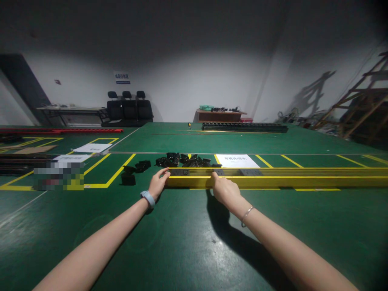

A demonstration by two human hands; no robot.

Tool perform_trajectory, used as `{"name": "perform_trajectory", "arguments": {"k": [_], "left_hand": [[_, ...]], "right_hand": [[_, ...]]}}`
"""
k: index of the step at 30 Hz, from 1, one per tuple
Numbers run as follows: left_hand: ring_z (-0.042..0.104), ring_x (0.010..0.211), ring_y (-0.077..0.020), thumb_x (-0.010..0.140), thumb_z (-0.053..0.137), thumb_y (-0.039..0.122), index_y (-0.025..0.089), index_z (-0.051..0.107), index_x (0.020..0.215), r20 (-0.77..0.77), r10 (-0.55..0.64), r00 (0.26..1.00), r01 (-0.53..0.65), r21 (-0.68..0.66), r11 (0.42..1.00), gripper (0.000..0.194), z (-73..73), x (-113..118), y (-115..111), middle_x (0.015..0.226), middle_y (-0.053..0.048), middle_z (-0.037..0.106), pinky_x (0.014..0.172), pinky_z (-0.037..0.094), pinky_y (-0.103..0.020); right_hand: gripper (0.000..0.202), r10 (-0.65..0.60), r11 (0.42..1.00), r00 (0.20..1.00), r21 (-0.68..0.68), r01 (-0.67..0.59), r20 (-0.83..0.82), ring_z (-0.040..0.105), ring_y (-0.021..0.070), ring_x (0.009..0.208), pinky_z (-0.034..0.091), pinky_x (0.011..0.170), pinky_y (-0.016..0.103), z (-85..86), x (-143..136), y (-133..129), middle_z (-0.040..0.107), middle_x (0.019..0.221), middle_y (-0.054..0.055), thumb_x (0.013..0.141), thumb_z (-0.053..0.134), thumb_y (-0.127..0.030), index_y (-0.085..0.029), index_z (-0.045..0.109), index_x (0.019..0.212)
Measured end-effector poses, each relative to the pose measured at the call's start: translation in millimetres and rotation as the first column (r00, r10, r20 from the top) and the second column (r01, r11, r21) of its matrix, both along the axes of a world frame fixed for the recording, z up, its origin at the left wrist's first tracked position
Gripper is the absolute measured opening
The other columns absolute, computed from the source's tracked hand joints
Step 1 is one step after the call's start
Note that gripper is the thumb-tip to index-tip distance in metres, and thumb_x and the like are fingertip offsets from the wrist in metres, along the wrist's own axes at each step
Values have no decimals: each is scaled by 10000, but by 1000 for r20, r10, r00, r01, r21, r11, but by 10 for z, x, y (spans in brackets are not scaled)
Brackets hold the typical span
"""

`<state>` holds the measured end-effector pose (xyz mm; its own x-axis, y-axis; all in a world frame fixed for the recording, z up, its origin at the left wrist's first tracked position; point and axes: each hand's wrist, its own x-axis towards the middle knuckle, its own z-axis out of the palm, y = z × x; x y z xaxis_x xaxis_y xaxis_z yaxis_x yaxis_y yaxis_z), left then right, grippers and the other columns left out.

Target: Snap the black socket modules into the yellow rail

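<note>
Yellow channel [257, 183] lies across green counter [182, 238], 3 dark blocks [250, 172] visible inside. Left hand [158, 184] at channel's left end; right hand [226, 190] by middle block. Hands apart; cannot tell whether either grips. Black pieces [194, 161] heaped behind.

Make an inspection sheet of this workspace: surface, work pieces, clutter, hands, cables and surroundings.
Surface: green tabletop marked with yellow tape.
Work pieces: yellow rail, dark blocks in its channel.
Clutter: loose black pieces behind and left of the rail; white sheet behind it.
Hands: left hand at the rail's left end; right hand at its near edge.
Cables: cable-like loops in the right background, too blurred to confirm.
Surroundings: black seats and wooden frame in the background.
</note>
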<state>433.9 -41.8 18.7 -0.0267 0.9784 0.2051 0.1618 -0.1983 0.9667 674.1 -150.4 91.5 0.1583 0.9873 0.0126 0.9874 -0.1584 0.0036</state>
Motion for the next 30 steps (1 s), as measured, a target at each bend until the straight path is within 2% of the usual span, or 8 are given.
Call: {"name": "perform_trajectory", "arguments": {"k": [4, 12, 19, 25, 28, 30], "left_hand": [[622, 875, -208, 709, 646, 365, 158, 678, 1050, 5, 15, 1000, -15, 14, 1000, 401, -4, 3, -1, 974, -80, 691, 818, 478, -319], [627, 810, -185, 736, 608, 399, 164, 640, 1113, -3, -34, 999, 34, -11, 999, 445, -56, -19, 38, 1049, -96, 670, 748, 492, -310], [622, 850, -196, 729, 606, 423, 167, 643, 1104, -16, -24, 1000, 24, -2, 1000, 456, -40, -19, 17, 1066, -99, 663, 731, 494, -306], [613, 918, -225, 721, 607, 432, 145, 664, 1063, -59, 24, 998, -22, 31, 999, 450, 14, -4, -29, 1057, -108, 668, 774, 477, -312], [611, 937, -227, 727, 603, 413, 138, 668, 1054, -87, 30, 996, -27, 43, 999, 432, 63, 18, -66, 1070, -112, 665, 817, 466, -324], [607, 949, -228, 730, 602, 403, 131, 669, 1048, -103, 29, 994, -23, 56, 998, 424, 83, 26, -78, 1071, -115, 663, 846, 458, -332]], "right_hand": [[380, -45, 999, 999, -27, 44, -30, 659, 271, 880, 470, 685, 338, 60, 88, 17, 664, 950, 151, 847, 337, -95, -172, 428, 1208], [355, -106, 990, 991, -100, 98, -76, 653, 285, 903, 478, 702, 371, 158, 197, 37, 653, 985, 165, 856, 350, -125, -159, 453, 1193], [405, -217, 965, 965, -183, 190, -145, 670, 197, 629, 486, 664, 337, 229, 402, 110, 670, 892, 131, 842, 385, -138, -166, 443, 1242], [381, -278, 941, 941, -254, 226, -192, 606, 158, 436, 490, 534, 302, 231, 612, 205, 671, 821, 132, 855, 392, -174, -124, 467, 1225], [368, -250, 950, 939, -248, 191, -237, 574, 150, 386, 470, 462, 283, 208, 616, 220, 659, 776, 133, 871, 392, -204, -84, 474, 1209], [389, -174, 971, 940, -208, 116, -292, 552, 141, 370, 445, 421, 259, 191, 527, 211, 646, 720, 116, 884, 392, -230, -68, 454, 1231]]}}
